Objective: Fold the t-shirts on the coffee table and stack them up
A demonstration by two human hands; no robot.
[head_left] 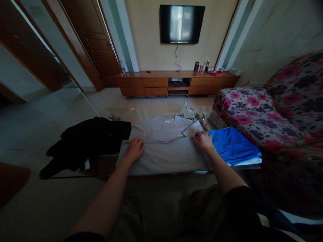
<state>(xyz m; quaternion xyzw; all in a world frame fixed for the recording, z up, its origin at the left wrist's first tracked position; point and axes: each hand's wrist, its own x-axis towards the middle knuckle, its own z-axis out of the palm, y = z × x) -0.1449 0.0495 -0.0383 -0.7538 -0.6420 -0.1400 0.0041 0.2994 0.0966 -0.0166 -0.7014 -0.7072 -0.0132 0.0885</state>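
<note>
A grey T-shirt [164, 156] lies on the glass table, its lower part folded up across the body so that the folded edge runs sideways below the collar. At the left end of that edge, my left hand [136, 148] is closed on the cloth with its fingers curled. My right hand [203, 139] pinches the shirt at the right end, beside the sleeve. The fingertips of both hands are partly hidden. Folded blue clothing [230, 144] lies close to my right hand, on top of something white. Black clothing [88, 141] is heaped to the left of the shirt.
A glass table [148, 112] stands before me. Beyond it is a wooden TV cabinet [155, 82] with bottles and cans on top, below a wall-mounted television [182, 24]. A flower-patterned sofa [254, 114] is on the right. A brown door [93, 37] stands at the back left.
</note>
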